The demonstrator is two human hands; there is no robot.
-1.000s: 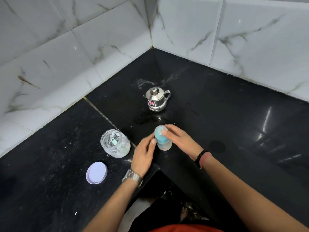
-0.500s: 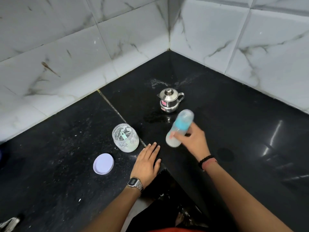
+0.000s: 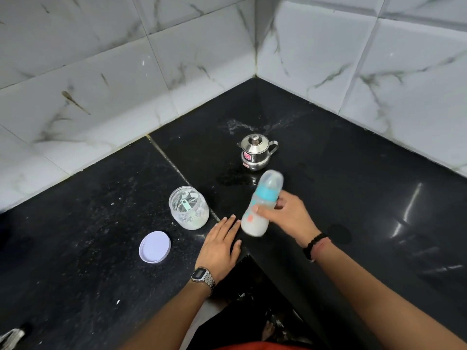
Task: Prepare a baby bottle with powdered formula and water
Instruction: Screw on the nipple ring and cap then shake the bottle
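Note:
My right hand point(image 3: 288, 218) grips the baby bottle point(image 3: 262, 203) around its middle and holds it above the black counter point(image 3: 101, 248), tilted with its capped top away from me. The bottle has a turquoise collar, a clear cap and milky white liquid in its lower part; it looks blurred. My left hand point(image 3: 221, 246) lies flat on the counter just left of the bottle, fingers together, holding nothing. An open clear jar point(image 3: 189, 208) with white powder and a small green scoop inside stands to the left. Its white lid point(image 3: 154, 246) lies nearer me.
A small lidded steel pot point(image 3: 255, 155) with a spout and handle stands behind the bottle, with a wet patch in front of it. Marbled white tiled walls point(image 3: 177, 72) meet in a corner at the back. The counter's inner corner edge point(image 3: 249, 256) is just under my left hand.
My right hand lifted the bottle off the counter and tilted it. My left hand let go of the bottle and settled flat on the counter. The view shifted, so everything appears further right.

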